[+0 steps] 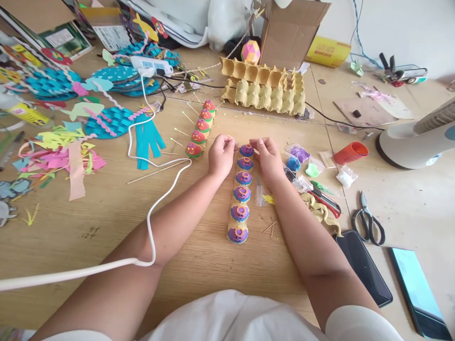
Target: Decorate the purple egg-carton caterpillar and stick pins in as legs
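An egg-carton strip (239,214) lies lengthwise in front of me, its cups covered in purple and blue clay with orange rings and small faces. My left hand (222,155) is at the left of its far end, thumb and fingers pinched together. On the other side my right hand (267,158) is pinched too, its fingertips beside the farthest cup. Whatever is between the fingers of either hand is too small to make out. Farther left stands a second egg-carton strip (202,128) with red and green cups and toothpicks with pale tips sticking out sideways.
Loose toothpicks (270,226) lie near my right forearm. Beyond it are clay packets (314,168), a red cup (351,154), a utility knife (325,201), scissors (368,220) and phones (364,267). A white cable (152,227) crosses my left forearm. Egg cartons (270,94) stand behind.
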Demonstrator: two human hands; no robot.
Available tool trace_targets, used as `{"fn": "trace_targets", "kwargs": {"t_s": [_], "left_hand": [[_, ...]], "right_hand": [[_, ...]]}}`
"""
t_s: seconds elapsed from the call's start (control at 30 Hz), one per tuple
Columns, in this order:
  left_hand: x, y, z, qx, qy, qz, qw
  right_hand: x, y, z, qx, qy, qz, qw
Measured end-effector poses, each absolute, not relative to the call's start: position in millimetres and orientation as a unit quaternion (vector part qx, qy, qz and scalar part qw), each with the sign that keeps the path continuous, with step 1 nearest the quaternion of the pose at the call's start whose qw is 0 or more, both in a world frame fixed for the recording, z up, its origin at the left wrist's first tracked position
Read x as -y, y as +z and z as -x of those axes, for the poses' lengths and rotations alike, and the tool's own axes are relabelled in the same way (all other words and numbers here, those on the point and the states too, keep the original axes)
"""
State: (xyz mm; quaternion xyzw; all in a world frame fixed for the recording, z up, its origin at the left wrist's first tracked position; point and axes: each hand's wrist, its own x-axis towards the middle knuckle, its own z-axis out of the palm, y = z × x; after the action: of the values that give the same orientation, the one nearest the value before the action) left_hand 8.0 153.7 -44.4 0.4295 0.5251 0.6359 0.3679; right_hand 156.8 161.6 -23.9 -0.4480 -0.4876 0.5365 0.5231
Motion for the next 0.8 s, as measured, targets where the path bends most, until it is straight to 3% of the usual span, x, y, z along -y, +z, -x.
{"fn": "trace_targets", "kwargs": {"t_s": [0.8], "left_hand": [[-152.6,-42.7,-5.9,-0.528,0.619,-0.448,0.370]], "right_hand": [[-165.7,-33.6,-156.5,0.502,0.533,0.435,0.524]]}}
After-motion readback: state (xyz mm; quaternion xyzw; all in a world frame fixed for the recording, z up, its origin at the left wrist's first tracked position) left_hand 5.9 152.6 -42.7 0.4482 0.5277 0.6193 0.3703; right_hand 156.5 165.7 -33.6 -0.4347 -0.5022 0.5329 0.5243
